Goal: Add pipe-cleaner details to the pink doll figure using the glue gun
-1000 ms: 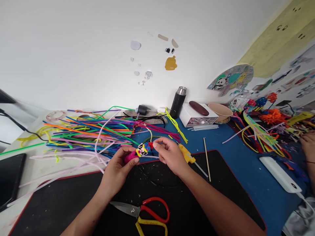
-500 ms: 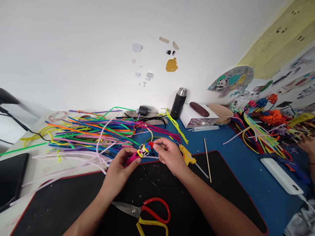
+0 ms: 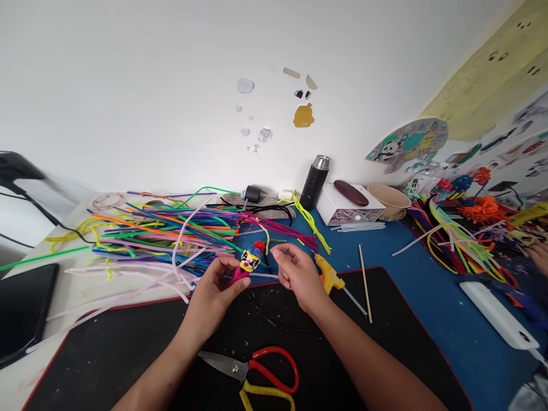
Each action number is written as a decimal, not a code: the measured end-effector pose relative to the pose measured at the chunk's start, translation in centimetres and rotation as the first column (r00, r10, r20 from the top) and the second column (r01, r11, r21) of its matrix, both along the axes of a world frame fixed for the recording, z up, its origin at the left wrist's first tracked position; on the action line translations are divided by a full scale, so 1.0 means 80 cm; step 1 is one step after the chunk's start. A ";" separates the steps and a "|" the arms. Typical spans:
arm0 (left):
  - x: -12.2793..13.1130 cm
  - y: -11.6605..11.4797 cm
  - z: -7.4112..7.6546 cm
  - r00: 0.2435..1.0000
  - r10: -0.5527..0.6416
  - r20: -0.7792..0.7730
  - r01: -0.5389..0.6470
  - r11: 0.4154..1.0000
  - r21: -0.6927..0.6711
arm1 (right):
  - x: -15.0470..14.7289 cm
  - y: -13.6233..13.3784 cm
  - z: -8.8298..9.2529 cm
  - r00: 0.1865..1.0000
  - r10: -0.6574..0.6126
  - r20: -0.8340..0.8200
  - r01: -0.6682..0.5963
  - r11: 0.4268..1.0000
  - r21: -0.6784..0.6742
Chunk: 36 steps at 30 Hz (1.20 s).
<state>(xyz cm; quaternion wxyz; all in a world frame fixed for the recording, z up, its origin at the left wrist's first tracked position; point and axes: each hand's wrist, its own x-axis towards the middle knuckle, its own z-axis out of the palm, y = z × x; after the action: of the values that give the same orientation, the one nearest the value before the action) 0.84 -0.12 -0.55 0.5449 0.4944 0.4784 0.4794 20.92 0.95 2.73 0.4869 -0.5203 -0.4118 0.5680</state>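
A person's left hand (image 3: 212, 291) grips a small pipe-cleaner doll (image 3: 248, 261) upright by its pink body, just above the far edge of a black mat (image 3: 107, 348). The right hand (image 3: 299, 274) hovers just right of it, fingers loosely spread and holding nothing. A sprawl of coloured pipe cleaners (image 3: 171, 234) lies behind to the left, a yellow glue gun (image 3: 327, 275) and wooden stick (image 3: 365, 282) to the right, and red-handled scissors (image 3: 257, 371) near, between the forearms. A black flask (image 3: 314, 181) stands far by the wall; another person's hand (image 3: 540, 254) shows at the right edge. Half a second ago the right fingers pinched the doll's red top; they have since let go.
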 end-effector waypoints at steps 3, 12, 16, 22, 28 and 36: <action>0.001 0.001 -0.003 0.997 0.037 0.061 -0.037 0.999 0.007 | -0.007 -0.010 -0.008 0.998 0.056 -0.029 -0.057 0.997 -0.045; 0.008 -0.005 0.001 0.989 0.069 0.131 -0.073 0.997 0.023 | -0.037 -0.028 -0.021 0.958 0.252 -0.140 -0.267 0.958 -0.103; 0.015 -0.010 0.002 0.984 0.061 0.165 -0.065 0.998 0.019 | -0.041 -0.025 -0.021 0.947 0.239 -0.213 -0.267 0.957 -0.116; 0.016 -0.012 0.005 0.983 0.068 0.168 -0.076 0.996 0.041 | -0.041 -0.024 -0.021 0.957 0.201 -0.210 -0.226 0.969 -0.102; 0.015 -0.011 0.016 0.989 0.039 0.146 -0.045 0.998 0.038 | -0.036 -0.021 -0.017 0.954 0.211 -0.211 -0.231 0.970 -0.075; 0.008 -0.009 0.016 0.994 0.008 0.112 -0.009 1.000 0.006 | -0.037 -0.021 -0.019 0.950 0.244 -0.197 -0.260 0.964 -0.062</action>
<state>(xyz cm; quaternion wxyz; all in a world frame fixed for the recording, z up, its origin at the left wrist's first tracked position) 1.47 -0.85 0.76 0.5672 0.4667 0.4476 0.5101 17.99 -0.75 1.21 0.4240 -0.4282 -0.4020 0.6894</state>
